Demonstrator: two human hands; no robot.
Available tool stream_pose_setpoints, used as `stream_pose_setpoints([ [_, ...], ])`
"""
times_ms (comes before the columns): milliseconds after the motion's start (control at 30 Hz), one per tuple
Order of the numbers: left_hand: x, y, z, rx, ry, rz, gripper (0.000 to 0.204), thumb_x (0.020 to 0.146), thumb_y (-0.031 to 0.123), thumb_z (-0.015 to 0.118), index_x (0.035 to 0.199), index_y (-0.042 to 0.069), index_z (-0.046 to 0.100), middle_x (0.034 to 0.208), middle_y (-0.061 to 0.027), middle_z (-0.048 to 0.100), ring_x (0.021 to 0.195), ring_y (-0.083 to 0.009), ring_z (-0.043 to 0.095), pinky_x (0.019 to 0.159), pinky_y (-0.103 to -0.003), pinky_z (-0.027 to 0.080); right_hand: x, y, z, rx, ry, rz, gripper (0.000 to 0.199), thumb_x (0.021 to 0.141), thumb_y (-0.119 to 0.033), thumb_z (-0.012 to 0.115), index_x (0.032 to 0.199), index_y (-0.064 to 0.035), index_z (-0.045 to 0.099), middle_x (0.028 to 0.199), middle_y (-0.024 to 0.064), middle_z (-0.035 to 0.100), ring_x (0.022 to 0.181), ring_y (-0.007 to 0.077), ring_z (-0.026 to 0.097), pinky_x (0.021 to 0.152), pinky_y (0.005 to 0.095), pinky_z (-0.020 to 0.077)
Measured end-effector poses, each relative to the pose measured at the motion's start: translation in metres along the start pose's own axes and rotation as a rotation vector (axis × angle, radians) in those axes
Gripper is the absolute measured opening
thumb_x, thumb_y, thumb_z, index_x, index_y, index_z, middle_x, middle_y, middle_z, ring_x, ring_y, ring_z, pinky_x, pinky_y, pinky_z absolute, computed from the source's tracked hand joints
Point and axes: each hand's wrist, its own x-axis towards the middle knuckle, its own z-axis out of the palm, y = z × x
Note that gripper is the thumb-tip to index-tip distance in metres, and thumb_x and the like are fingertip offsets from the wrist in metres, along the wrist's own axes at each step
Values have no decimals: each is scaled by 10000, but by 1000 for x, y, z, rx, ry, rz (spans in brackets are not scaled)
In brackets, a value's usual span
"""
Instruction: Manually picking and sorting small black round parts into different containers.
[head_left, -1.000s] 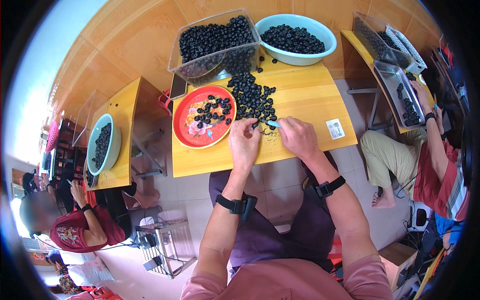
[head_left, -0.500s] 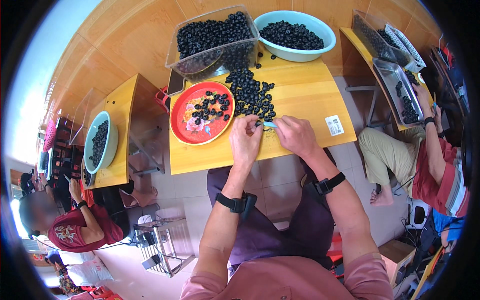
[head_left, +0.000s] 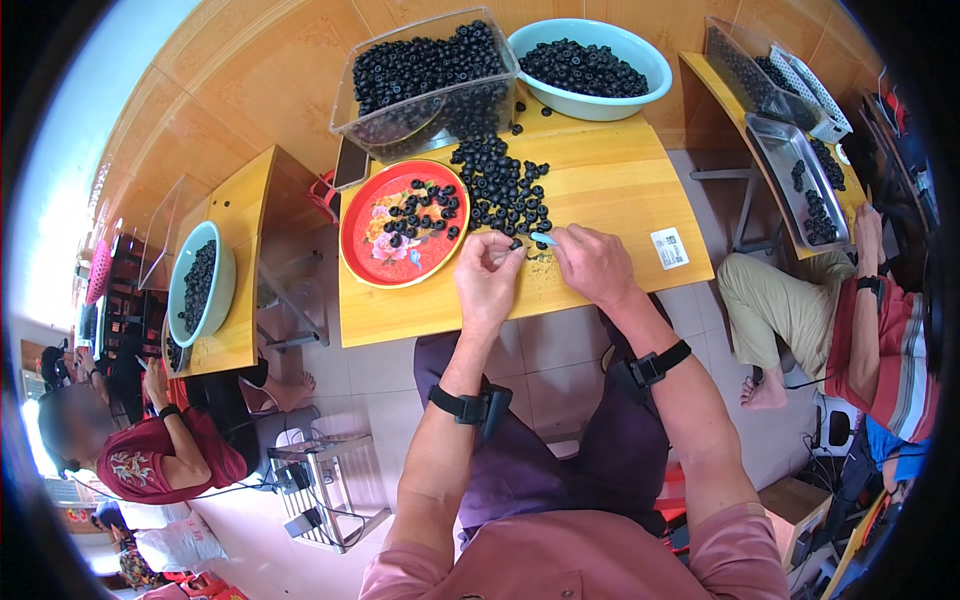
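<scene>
My left hand [head_left: 487, 272] pinches a small dark berry over the front of the wooden table [head_left: 610, 195]. My right hand [head_left: 592, 262] grips a small pale blue tool [head_left: 543, 239] whose tip points toward that berry. Both hands sit just below a loose pile of black berries [head_left: 503, 185] spread across the tabletop. To the left of my hands lies a red floral plate [head_left: 372, 245] with several berries on it.
A clear plastic tub [head_left: 425, 80] and a light blue bowl [head_left: 640, 95], both full of berries, stand at the table's far side. A white label [head_left: 669, 248] lies at right. Other people work at neighbouring tables, left [head_left: 215, 300] and right [head_left: 800, 180].
My hands have stayed at the table's front edge with only small finger movements on the berry. The view has shifted slightly.
</scene>
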Motion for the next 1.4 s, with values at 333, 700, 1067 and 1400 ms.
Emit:
stream_pose_setpoints([
  [333, 2, 17, -3, 211, 15, 56, 245, 856, -30, 770, 1093, 7, 721, 968, -67, 633, 838, -132, 664, 766, -260, 563, 2, -1, 0, -38, 36, 28, 80, 911, -139, 648, 892, -62, 637, 752, 97, 644, 701, 292, 689, 599, 420, 556],
  [700, 41, 42, -52, 545, 210, 260, 213, 810, -12, 780, 1012, 41, 741, 886, -97, 637, 740, -197, 643, 684, -325, 533, 0, 3, 4, -78, 51, 88, 93, 919, -153, 645, 884, -74, 612, 748, 96, 632, 702, 298, 685, 591, 436, 552],
  [1067, 30, 30, -20, 748, -240, 413, 182, 862, 29, 710, 1039, -12, 709, 1038, -159, 660, 992, -355, 639, 890, -441, 525, 0, 5, 5, -64, 54, 104, 83, 907, -150, 647, 892, -71, 625, 758, 98, 640, 711, 301, 691, 598, 440, 555],
  [1400, 25, 32, -5, 762, -253, 376, 205, 823, 39, 760, 1022, 14, 714, 971, -159, 676, 924, -354, 660, 825, -434, 532, -1, 5, 5, -54, 24, 123, 88, 908, -156, 653, 907, -73, 625, 762, 101, 642, 716, 306, 688, 603, 444, 555],
])
